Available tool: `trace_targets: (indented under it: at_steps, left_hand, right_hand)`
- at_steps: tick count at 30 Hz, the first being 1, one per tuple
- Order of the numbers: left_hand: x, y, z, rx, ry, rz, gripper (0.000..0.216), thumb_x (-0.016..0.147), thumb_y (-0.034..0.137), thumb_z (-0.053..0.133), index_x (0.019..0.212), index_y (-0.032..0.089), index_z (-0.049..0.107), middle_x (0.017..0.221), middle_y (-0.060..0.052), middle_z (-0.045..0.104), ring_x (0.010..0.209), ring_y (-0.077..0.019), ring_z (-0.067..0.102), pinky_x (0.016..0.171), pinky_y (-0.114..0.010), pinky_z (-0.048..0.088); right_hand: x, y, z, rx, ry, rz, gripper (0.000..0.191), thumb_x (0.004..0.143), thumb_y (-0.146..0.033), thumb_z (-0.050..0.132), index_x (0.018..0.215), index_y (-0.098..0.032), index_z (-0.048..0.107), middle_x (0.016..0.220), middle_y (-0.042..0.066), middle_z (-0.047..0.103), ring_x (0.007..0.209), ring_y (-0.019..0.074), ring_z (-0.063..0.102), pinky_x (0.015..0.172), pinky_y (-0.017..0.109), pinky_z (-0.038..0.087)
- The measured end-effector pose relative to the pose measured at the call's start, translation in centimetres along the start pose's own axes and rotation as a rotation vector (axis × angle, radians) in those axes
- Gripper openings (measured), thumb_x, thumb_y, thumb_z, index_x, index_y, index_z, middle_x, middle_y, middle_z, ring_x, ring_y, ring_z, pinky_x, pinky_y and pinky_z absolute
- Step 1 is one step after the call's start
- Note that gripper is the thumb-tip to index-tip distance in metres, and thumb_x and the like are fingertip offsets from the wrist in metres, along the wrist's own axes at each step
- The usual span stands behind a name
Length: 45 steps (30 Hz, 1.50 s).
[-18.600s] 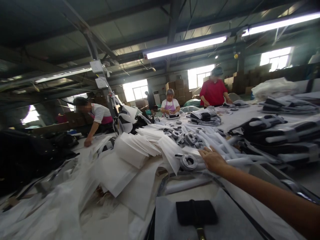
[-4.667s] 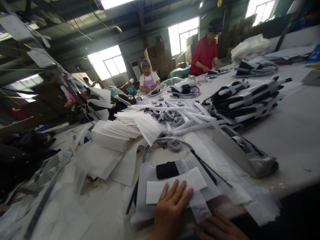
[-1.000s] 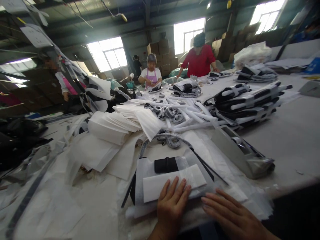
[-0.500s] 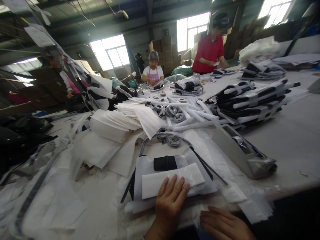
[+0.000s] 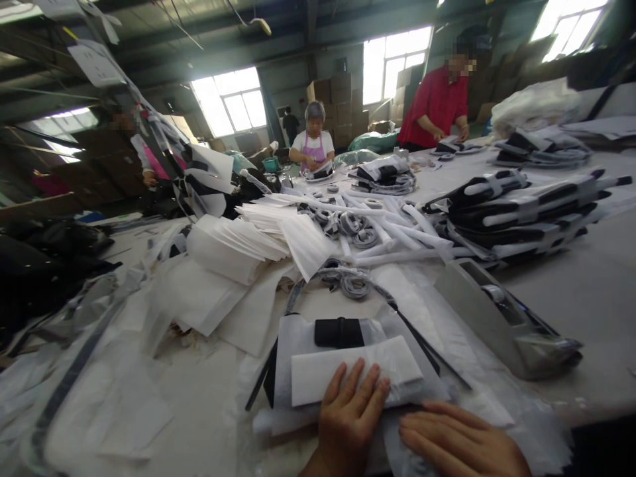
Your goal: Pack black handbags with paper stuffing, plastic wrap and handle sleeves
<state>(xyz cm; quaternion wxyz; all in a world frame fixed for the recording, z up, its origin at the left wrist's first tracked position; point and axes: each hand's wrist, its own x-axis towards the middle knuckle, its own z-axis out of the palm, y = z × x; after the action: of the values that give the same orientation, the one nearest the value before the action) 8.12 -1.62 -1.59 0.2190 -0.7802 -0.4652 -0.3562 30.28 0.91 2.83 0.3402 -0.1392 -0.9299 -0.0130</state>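
Both my hands are down flat at the near edge of the table (image 5: 571, 291), and neither is gripping or pinching anything. My left hand (image 5: 350, 424) lies palm down, its fingers a little fanned and pointing away from me. Its fingertips press on the lower edge of one folded white sheet (image 5: 355, 368), a soft, matte, oblong strip. My right hand (image 5: 460, 444) lies just beside it, also palm down, with the fingers close together and pointing left across thin, crinkly clear film (image 5: 501, 424). The white sheet sits crosswise on a pale fabric panel (image 5: 293, 344) directly in front of me. Just above the sheet on the same panel is one black piece (image 5: 339, 332), rectangular with a narrow band across its middle. Two thin black straps (image 5: 427, 351) run out slantwise from under the panel. To my right stands one grey tape dispenser (image 5: 501, 321), long and wedge-shaped. Farther back there is a thick stack of white sheets (image 5: 233, 248), a couple of coiled grey straps (image 5: 354, 285), and a pile of black items banded in white (image 5: 521, 212). I count three people working at the table: one in red (image 5: 436, 99), one in a pink apron (image 5: 314, 142) and one at the far left (image 5: 149, 162).
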Motion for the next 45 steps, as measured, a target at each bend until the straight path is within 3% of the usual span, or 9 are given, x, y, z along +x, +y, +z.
trace_targets:
  at_steps: [5,9,14,20,28,32,38,41,45]
  left_hand:
    - [-0.3,0.2,0.8,-0.027,0.072,-0.052,0.032,0.104,0.024,0.041,0.115,0.023,0.071,0.127,0.004,0.069,0.126,-0.0177,0.060,0.125,-0.038,0.024]
    - [0.1,0.3,0.9,-0.050,0.107,-0.073,0.034,0.103,0.019,0.041,0.095,0.020,0.074,0.123,0.003,0.072,0.122,-0.0175,0.063,0.125,-0.037,0.024]
    - [0.1,0.4,1.6,-0.062,0.178,-0.078,0.031,0.102,0.014,0.042,0.098,0.015,0.073,0.110,0.000,0.077,0.113,-0.0186,0.068,0.125,-0.038,0.026]
    - [-1.2,0.4,3.8,-0.194,0.349,-0.173,0.036,0.097,0.018,0.037,0.094,0.018,0.073,0.097,-0.002,0.079,0.109,-0.0174,0.071,0.121,-0.036,0.033]
    - [0.2,1.3,1.5,-0.298,0.104,-0.426,0.024,0.087,0.049,0.060,0.092,0.027,0.067,0.093,0.000,0.077,0.099,-0.0220,0.073,0.102,-0.040,0.055]
    - [1.0,1.6,0.9,-0.277,0.063,-0.477,0.005,0.082,0.033,0.063,0.085,0.029,0.062,0.088,0.004,0.075,0.097,-0.0202,0.073,0.100,-0.039,0.056]
    - [0.6,1.3,1.0,-0.237,0.054,-0.425,0.027,0.080,0.017,0.055,0.103,0.028,0.065,0.096,0.004,0.077,0.099,-0.0169,0.073,0.102,-0.035,0.054]
    - [0.4,1.1,1.2,-0.240,0.038,-0.431,0.023,0.082,0.013,0.054,0.095,0.028,0.066,0.094,0.006,0.077,0.099,-0.0160,0.073,0.103,-0.035,0.054]
    - [0.4,1.0,1.4,-0.270,0.008,-0.464,0.019,0.083,0.013,0.054,0.085,0.029,0.064,0.092,0.007,0.076,0.097,-0.0167,0.073,0.102,-0.037,0.055]
  right_hand:
    - [3.3,1.7,1.0,-0.067,0.078,0.170,0.030,0.095,-0.006,0.049,0.111,-0.023,0.069,0.092,0.000,0.079,0.082,0.0133,0.074,0.085,0.028,0.057]
    - [4.4,2.4,2.2,-0.033,0.045,0.328,0.031,0.093,-0.006,0.046,0.101,-0.024,0.069,0.088,-0.001,0.077,0.077,0.0155,0.072,0.070,0.030,0.054]
    - [3.6,2.9,3.8,0.130,-0.052,0.540,0.021,0.095,-0.015,0.052,0.090,-0.026,0.070,0.085,0.000,0.074,0.079,0.0184,0.069,0.072,0.030,0.055]
    - [3.4,2.6,4.5,0.176,0.007,0.719,0.018,0.096,-0.029,0.058,0.082,-0.025,0.068,0.082,0.002,0.072,0.079,0.0202,0.068,0.072,0.030,0.057]
    - [3.2,2.3,4.8,0.137,0.096,0.670,0.017,0.097,-0.026,0.056,0.083,-0.024,0.066,0.081,0.004,0.070,0.078,0.0201,0.068,0.070,0.030,0.058]
    - [3.2,2.1,4.3,0.087,0.148,0.576,0.013,0.095,-0.017,0.058,0.091,-0.024,0.067,0.086,0.003,0.073,0.081,0.0190,0.069,0.073,0.030,0.058]
    - [3.4,1.9,3.2,-0.068,0.218,0.342,0.028,0.090,-0.005,0.053,0.104,-0.023,0.069,0.094,0.002,0.078,0.084,0.0160,0.074,0.084,0.027,0.060]
    - [3.3,1.9,3.6,-0.091,0.203,0.437,0.024,0.092,-0.011,0.053,0.101,-0.023,0.071,0.093,0.002,0.078,0.083,0.0168,0.075,0.077,0.025,0.061]
    - [3.2,2.2,4.7,-0.068,0.137,0.653,0.022,0.096,-0.026,0.052,0.085,-0.026,0.071,0.097,0.004,0.075,0.085,0.0214,0.073,0.076,0.033,0.061]
